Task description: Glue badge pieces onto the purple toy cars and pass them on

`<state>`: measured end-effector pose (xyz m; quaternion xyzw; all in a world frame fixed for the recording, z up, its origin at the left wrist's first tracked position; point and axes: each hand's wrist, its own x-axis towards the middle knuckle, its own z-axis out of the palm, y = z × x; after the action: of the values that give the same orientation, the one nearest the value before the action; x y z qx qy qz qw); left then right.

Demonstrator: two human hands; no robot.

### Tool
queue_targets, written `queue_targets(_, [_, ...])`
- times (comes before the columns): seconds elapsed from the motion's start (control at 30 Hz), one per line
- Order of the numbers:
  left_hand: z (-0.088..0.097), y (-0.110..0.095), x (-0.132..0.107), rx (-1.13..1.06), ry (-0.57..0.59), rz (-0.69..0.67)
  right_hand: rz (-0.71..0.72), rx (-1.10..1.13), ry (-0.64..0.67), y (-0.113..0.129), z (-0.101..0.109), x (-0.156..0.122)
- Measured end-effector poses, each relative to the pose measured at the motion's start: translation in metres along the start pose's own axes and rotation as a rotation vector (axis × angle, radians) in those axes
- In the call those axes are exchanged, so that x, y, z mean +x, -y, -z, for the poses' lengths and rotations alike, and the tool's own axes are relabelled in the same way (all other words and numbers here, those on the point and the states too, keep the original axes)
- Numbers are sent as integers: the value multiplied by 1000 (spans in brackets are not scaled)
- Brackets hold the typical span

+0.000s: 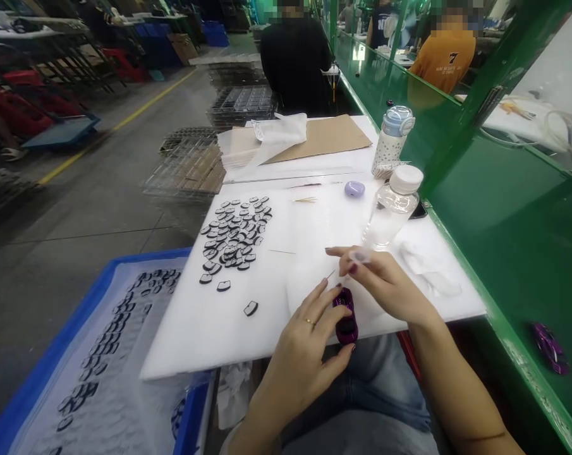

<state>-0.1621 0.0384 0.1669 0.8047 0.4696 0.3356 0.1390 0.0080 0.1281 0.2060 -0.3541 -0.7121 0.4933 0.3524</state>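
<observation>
My left hand (304,354) holds a small glossy purple toy car (346,316) at the near edge of the white board (267,297), fingers curled round it. My right hand (385,281) hovers just above the car, pinching a thin wooden stick (330,274) whose tip points down-left toward the car. A small clear piece (360,256) rests against the right fingers. A pile of several small black-and-white window pieces (233,234) lies on the left of the board, with a few loose ones (250,308) nearer me.
A clear bottle (392,208) and a dotted bottle (392,139) stand at the right by the green partition (504,208). A lilac case (354,188), cardboard (314,136), and a blue tray (100,354) with more pieces are nearby. Another purple car (548,347) lies right. People sit beyond.
</observation>
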Motion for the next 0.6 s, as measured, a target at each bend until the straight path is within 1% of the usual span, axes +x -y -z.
queue_targets(0.07, [0, 2, 3, -27, 8, 0, 61, 154, -72, -6, 1, -9])
queue_targets(0.13, [-3, 1, 6, -26, -42, 19, 56, 224, -151, -12, -1, -15])
queue_targets(0.17, [-5, 0, 7, -25, -77, 35, 37, 245, -155, -14, -2, -16])
queue_targets(0.23, [-9, -2, 9, -33, -142, 72, 20, 323, -114, -12, -4, -17])
queue_targets(0.27, [-11, -3, 11, -43, -169, 92, 35, 397, -94, -7, -4, -17])
queue_targets(0.37, [-14, -7, 15, -82, -224, 144, 121, 700, -28, 10, -3, -17])
queue_targets(0.43, [-15, -8, 17, -97, -255, 166, 132, 854, 44, 17, -4, -18])
queue_targets(0.5, [-15, -9, 19, -106, -278, 184, 131, 950, 77, 16, -7, -19])
queue_targets(0.6, [-14, -10, 20, -116, -287, 198, 129, 1035, 70, 8, -14, -20])
